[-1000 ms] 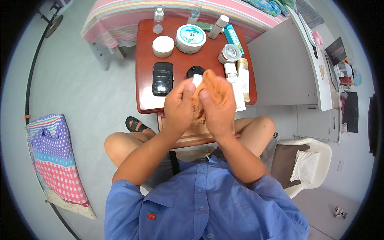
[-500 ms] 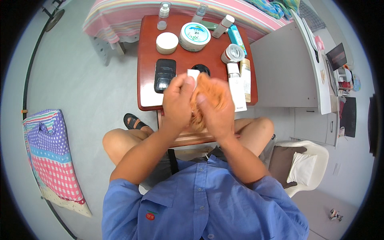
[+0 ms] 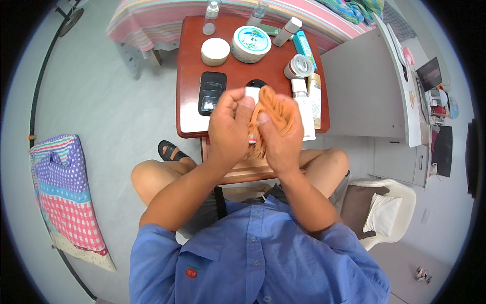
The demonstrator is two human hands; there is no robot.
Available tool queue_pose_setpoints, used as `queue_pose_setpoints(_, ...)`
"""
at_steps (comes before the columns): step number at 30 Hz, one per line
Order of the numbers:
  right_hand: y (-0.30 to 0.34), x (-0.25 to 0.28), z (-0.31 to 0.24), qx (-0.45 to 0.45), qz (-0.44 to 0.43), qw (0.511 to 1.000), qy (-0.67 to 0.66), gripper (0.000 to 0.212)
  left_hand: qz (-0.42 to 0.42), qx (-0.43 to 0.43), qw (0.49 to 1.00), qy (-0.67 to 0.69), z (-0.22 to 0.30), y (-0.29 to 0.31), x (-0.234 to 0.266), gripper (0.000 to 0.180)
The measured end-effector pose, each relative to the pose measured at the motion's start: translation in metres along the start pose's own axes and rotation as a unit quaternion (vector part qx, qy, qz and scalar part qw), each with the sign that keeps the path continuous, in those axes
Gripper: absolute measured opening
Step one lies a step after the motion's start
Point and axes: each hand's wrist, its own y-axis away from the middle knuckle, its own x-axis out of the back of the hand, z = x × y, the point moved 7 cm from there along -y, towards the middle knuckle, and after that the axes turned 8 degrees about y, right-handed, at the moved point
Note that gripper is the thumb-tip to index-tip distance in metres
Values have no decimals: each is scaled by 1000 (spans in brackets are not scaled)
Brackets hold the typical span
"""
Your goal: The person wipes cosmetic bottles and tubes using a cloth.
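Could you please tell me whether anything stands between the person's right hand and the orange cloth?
Nothing visible does: the right hand grips the orange cloth directly, its thumb against it. The left hand is close beside, holding a partly hidden white object, but neither comes between them.

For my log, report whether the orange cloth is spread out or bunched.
Bunched: the orange cloth is gathered in folds in the hands, and none of its visible part lies flat.
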Motion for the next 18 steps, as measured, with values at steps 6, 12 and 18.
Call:
queue_pose_setpoints(6, 9, -9, 39, -217, -34, 932, -287, 35, 9, -115, 989, 97, 25, -4, 11, 30)
queue_pose_setpoints(12, 3, -1, 46, -250, -79, 849, -458, 34, -107, -193, 959, -179, 33, 5, -16, 38)
queue_pose_setpoints(18, 22, -10, 40, -257, -49, 899, -352, 32, -123, -296, 910, -261, 41, 11, -20, 35)
